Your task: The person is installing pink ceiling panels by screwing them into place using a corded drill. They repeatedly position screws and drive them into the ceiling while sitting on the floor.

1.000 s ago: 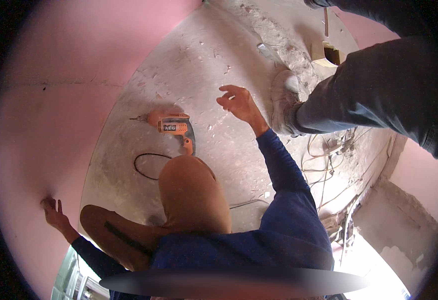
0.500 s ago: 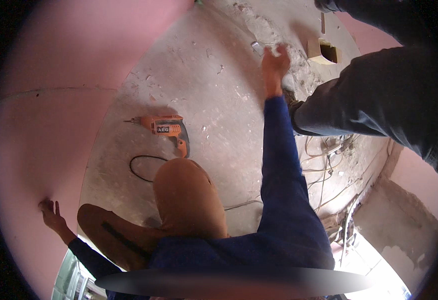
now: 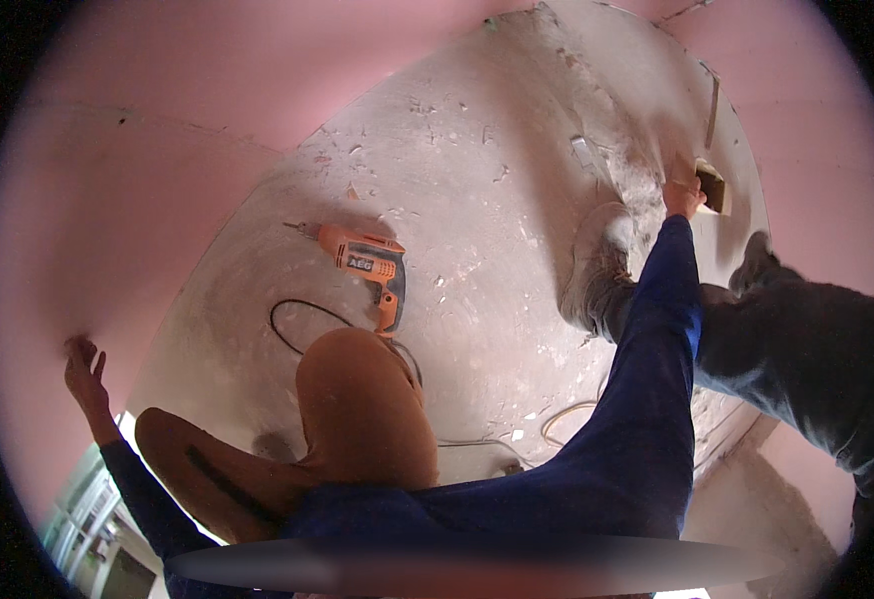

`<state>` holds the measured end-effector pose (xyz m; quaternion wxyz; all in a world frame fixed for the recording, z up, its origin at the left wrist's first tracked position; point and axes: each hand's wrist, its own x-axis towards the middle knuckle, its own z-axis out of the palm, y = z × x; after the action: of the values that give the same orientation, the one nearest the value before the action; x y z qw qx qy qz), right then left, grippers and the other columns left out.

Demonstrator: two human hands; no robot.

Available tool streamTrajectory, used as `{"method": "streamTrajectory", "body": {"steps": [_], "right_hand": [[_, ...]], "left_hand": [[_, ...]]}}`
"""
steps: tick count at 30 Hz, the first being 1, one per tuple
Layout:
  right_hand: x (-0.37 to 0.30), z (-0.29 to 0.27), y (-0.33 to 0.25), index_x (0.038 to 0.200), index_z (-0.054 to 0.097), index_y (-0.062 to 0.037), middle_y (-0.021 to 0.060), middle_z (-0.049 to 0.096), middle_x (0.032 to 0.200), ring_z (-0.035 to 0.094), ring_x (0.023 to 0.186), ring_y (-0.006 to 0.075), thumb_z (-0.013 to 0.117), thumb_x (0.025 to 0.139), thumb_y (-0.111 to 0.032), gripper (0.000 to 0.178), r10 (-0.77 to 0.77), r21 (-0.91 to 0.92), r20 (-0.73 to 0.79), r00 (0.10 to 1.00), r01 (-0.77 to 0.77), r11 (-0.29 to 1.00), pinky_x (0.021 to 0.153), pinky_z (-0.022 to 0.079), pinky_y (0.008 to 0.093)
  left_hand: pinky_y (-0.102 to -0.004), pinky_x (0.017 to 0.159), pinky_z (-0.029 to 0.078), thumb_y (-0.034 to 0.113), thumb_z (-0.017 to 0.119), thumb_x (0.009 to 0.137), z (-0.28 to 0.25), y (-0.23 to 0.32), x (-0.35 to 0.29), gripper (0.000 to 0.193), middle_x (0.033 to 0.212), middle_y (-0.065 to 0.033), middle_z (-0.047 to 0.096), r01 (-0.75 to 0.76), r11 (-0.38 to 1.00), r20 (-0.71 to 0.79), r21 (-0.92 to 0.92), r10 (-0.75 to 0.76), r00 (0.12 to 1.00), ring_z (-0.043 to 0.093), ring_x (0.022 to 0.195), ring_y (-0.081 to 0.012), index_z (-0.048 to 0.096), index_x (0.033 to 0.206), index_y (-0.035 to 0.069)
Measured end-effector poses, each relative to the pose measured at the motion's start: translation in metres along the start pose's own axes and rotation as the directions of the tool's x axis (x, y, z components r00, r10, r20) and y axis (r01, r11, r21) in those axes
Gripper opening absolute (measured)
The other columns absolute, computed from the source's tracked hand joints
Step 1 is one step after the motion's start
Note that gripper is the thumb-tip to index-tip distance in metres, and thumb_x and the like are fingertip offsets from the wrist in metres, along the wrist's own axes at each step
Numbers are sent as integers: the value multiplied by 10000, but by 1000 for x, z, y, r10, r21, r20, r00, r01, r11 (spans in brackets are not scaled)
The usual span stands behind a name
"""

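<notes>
My right hand (image 3: 683,197) reaches far out to the right, its fingers curled at the near edge of a small open cardboard box (image 3: 718,190) with a dark inside. Most of the box's left side is hidden behind that hand. My left hand (image 3: 85,374) rests its fingertips against the pink wall board (image 3: 37,250), with fingers apart and nothing visible in them. On the floor between my arms lies an orange and black power drill (image 3: 367,265), its bit pointing left. A dark cord (image 3: 292,304) loops beside it, close to my knee.
A co-worker's shoe (image 3: 596,275) and dark-trousered leg (image 3: 786,339) stand beside my right arm. A small metal piece (image 3: 582,152) lies past the shoe. Debris dots the concrete floor (image 3: 487,250). A pale cable (image 3: 557,419) runs near my right sleeve.
My right hand has moved from near the metal piece out to the box. The co-worker's leg has shifted, and the whole view has turned. My left hand stays at the wall.
</notes>
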<state>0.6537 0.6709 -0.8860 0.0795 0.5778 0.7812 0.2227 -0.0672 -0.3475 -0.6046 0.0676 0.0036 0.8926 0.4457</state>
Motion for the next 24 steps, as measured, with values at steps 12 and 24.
{"method": "streamTrajectory", "body": {"steps": [12, 24], "right_hand": [[-112, -177, -113, 946, 782, -39, 190, 767, 958, 737, 930, 392, 647, 943, -144, 171, 319, 684, -382, 867, 33, 729, 849, 584, 501], [-434, -266, -249, 974, 736, -13, 194, 739, 972, 739, 919, 395, 679, 911, 64, 114, -137, 907, -236, 962, 268, 325, 805, 613, 445]], "left_hand": [[-453, 1046, 620, 498, 576, 1118, -4, -14, 4, 585, 1277, -153, 714, -9, 999, -37, -34, 8, 999, 695, 1176, -255, 677, 1348, -30], [-460, 1043, 634, 448, 596, 1118, 4, -18, 15, 582, 1276, -180, 739, -76, 997, -55, 28, 77, 995, 733, 1185, -283, 665, 1379, -67]]}}
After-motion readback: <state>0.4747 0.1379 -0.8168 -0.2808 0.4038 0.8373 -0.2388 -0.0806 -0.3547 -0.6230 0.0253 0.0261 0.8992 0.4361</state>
